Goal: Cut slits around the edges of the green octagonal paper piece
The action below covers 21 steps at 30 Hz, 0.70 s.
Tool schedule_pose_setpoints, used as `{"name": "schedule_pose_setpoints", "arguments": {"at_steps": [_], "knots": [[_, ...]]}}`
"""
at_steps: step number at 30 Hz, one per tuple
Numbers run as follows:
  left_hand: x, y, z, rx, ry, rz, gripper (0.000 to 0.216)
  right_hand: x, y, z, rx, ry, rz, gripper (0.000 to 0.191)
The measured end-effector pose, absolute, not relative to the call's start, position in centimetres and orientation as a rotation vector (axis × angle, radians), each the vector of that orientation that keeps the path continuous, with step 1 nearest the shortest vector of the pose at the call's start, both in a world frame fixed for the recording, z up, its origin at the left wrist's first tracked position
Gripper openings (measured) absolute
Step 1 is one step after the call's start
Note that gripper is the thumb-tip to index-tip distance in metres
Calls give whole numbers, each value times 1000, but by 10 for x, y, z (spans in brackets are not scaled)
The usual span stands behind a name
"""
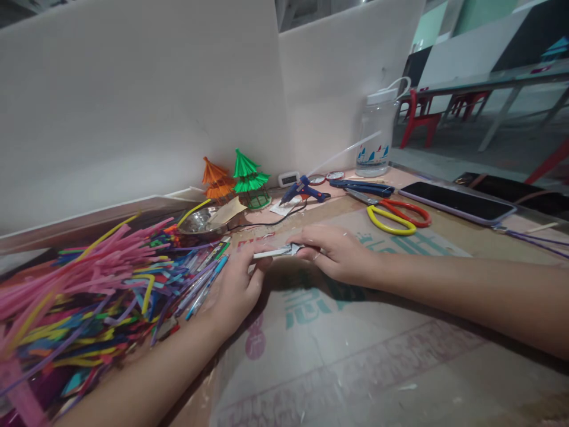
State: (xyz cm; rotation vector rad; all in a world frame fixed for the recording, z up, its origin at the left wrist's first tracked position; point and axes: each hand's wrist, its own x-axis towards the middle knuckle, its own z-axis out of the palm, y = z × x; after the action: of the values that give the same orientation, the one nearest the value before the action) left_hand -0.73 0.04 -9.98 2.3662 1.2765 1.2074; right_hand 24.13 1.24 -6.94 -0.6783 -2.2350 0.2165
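Note:
Over the middle of the table, a thin white stick-like piece (272, 253) with a dark, shiny part at its right end spans the gap between my hands; its exact kind is too blurred to make out. My left hand (243, 279) is closed on its left end. At the right end, my right hand (331, 252) pinches it between thumb and fingers. Beneath both hands lies a printed translucent sheet (355, 367) on cardboard. Just beyond them a blue glue gun (302, 191) rests on the table, a clear glue stick out of its back.
Colourful pipe cleaners (111, 284) heap up at left beside several pens (207, 287) and a metal bowl (200, 220). Green (249, 178) and orange (217, 179) paper towers stand behind. At right are scissors (395, 216), pliers (367, 188), a phone (457, 201) and a water bottle (373, 136).

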Motion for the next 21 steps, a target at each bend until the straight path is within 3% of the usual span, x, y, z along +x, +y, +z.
{"name": "schedule_pose_setpoints", "arguments": {"at_steps": [14,21], "knots": [[-9,0,-101,2325,1337,1152,25,241,16,-68,-664,-2122,216,25],[1,11,-96,1702,1255,1308,42,244,5,-54,-561,-2175,44,24]]}}
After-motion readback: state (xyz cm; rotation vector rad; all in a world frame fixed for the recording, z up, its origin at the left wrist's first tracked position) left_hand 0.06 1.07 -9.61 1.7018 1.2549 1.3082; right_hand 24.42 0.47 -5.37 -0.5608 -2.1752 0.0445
